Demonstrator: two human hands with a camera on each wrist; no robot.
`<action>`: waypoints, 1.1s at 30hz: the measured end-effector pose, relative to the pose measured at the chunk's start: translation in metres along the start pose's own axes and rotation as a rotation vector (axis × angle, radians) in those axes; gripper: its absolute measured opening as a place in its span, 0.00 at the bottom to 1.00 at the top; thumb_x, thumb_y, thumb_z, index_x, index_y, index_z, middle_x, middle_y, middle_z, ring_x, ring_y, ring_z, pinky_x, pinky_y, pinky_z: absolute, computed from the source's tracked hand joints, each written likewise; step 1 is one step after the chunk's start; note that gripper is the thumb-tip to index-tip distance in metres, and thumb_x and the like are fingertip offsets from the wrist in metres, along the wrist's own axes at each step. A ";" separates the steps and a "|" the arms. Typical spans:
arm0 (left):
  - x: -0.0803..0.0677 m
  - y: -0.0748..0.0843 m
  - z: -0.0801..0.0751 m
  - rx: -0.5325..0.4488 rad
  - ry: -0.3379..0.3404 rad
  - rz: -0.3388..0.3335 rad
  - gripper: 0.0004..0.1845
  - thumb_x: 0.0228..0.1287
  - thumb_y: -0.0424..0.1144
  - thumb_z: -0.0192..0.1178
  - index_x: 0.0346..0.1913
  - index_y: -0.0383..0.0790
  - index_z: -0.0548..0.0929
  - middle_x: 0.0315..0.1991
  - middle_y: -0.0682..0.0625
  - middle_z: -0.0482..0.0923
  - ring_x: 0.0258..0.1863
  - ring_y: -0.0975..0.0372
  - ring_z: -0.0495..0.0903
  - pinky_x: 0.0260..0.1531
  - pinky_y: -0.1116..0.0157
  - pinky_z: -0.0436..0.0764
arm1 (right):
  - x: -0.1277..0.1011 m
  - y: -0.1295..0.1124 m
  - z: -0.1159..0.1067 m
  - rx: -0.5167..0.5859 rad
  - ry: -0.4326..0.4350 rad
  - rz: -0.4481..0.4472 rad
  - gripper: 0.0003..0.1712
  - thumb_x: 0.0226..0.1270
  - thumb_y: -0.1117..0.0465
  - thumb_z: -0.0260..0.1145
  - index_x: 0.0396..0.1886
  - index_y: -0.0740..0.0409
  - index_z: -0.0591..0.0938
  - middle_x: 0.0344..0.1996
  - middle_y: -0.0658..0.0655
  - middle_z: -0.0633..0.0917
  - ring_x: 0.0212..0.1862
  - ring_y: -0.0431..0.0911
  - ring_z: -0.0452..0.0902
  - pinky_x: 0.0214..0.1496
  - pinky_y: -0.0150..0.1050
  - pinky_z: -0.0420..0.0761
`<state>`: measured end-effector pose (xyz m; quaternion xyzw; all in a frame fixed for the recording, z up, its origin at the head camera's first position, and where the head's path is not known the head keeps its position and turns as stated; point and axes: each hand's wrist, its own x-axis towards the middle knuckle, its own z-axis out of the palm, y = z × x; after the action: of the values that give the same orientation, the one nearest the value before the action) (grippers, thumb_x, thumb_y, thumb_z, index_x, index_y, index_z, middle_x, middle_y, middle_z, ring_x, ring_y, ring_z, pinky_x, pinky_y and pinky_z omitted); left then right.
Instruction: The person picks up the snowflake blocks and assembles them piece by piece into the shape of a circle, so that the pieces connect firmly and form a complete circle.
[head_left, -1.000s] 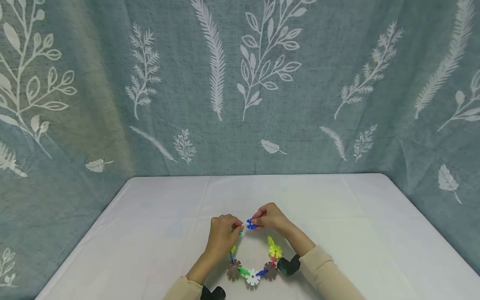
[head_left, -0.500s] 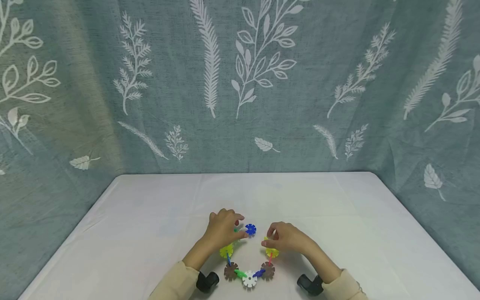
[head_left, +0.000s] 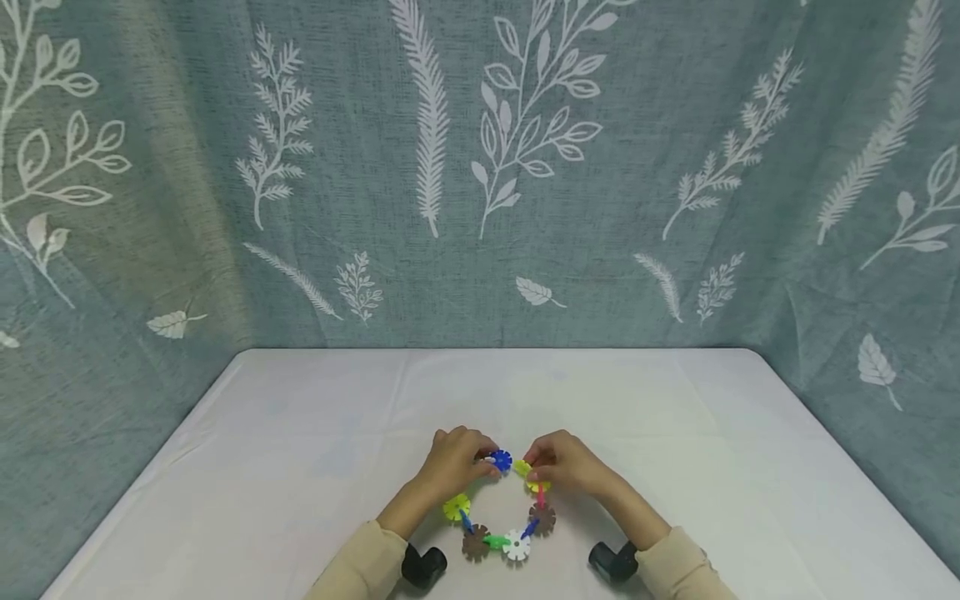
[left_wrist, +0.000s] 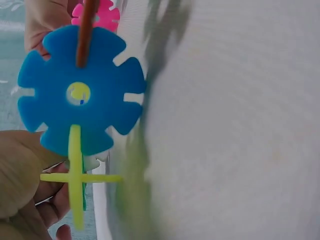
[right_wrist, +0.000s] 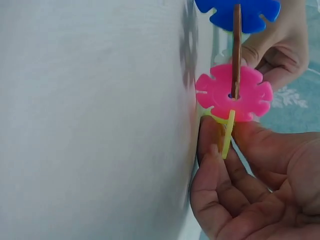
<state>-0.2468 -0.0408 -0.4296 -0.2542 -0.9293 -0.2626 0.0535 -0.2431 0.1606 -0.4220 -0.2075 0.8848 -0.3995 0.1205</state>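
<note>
Fingers [head_left: 480, 457] of both hands pinch the snowflake-disc ring [head_left: 501, 517] beside its blue disc [head_left: 501, 460].

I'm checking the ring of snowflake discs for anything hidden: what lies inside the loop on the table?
Inside the ring of discs only bare white tablecloth shows. The left hand and right hand cover the loop's far corners, so those joints stay unseen.

Two hands, left hand [head_left: 456, 462], right hand [head_left: 564, 461], one ring of snowflake discs [head_left: 501, 508], one table [head_left: 300, 467]
</note>
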 end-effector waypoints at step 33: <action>0.000 -0.016 -0.033 0.203 -0.015 -0.154 0.35 0.65 0.60 0.45 0.70 0.48 0.56 0.72 0.42 0.49 0.71 0.44 0.42 0.58 0.31 0.42 | -0.015 -0.026 -0.019 -0.576 0.220 0.368 0.37 0.67 0.39 0.48 0.71 0.47 0.54 0.71 0.67 0.43 0.67 0.73 0.26 0.52 0.79 0.43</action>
<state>-0.2561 -0.0692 -0.4081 -0.1775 -0.9682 -0.1686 0.0518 -0.2302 0.1644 -0.3888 -0.0262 0.9913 -0.1252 0.0311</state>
